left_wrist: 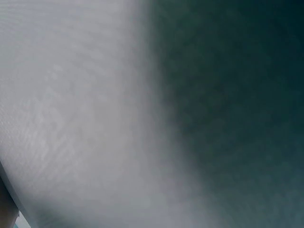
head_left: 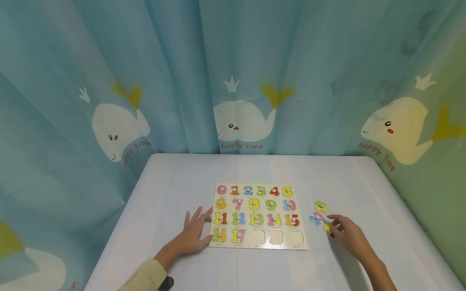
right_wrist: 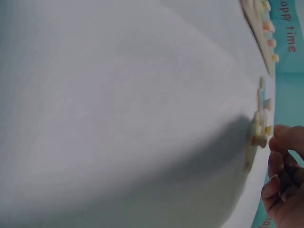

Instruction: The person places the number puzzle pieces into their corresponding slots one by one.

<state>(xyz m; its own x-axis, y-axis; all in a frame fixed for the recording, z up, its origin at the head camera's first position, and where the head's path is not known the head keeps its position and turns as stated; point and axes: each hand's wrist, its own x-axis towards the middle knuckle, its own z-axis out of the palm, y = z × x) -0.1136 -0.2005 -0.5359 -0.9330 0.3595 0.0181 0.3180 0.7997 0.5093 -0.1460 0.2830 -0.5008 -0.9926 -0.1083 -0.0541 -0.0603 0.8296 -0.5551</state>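
Note:
A wooden number puzzle board (head_left: 263, 242) lies on the table, with knobbed pieces from 0 to 17 in its rows. Three bare recesses (head_left: 276, 237) show at its bottom right. My left hand (head_left: 193, 234) rests beside the board's left edge, fingers spread, fingertips touching the edge. Right of the board lie loose knobbed pieces: a yellow-green one (head_left: 320, 206), a blue and pink 20 (head_left: 316, 218), and a yellow and red one (head_left: 327, 228) partly hidden by my right hand (head_left: 349, 235). That hand hovers at the pieces, fingers loosely bent, with nothing seen between them.
A white cloth covers the table (head_left: 182, 173). Behind it hangs a blue curtain (head_left: 182, 101) with whale prints. The left wrist view shows only blurred white cloth (left_wrist: 85, 118) and a dark green area.

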